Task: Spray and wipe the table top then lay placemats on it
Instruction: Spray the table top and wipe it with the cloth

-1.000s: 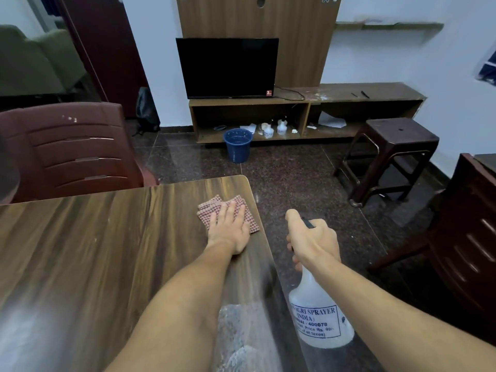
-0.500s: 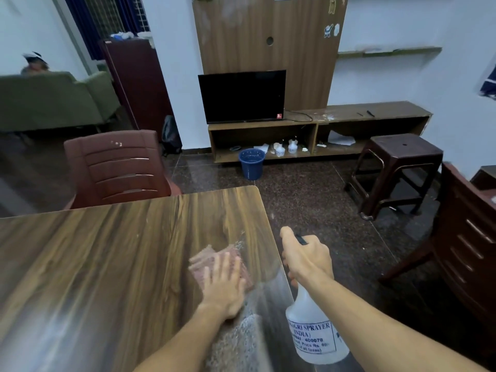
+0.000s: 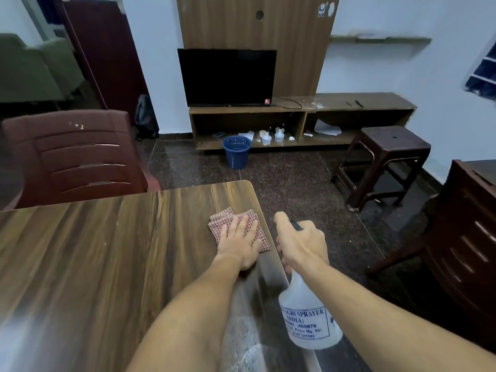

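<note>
A dark wood-grain table top (image 3: 94, 264) fills the left and lower part of the view. My left hand (image 3: 240, 242) lies flat, palm down, on a folded red-checked cloth (image 3: 222, 224) near the table's far right corner, pressing it to the surface. My right hand (image 3: 302, 242) is beside the table's right edge, closed around the trigger head of a translucent white spray bottle (image 3: 308, 320) with a printed label; the bottle hangs below the hand. A wet sheen shows on the table just behind the cloth. No placemats are in view.
A maroon plastic chair (image 3: 77, 157) stands at the table's far side. A brown stool (image 3: 386, 159) and another chair (image 3: 464, 237) are on the right. A blue bucket (image 3: 236, 151) sits on the floor before a TV unit (image 3: 295, 122).
My left hand slid the cloth back toward me half a second ago, then pushed it forward again to the far right corner. The right hand with the bottle stayed beside the edge.
</note>
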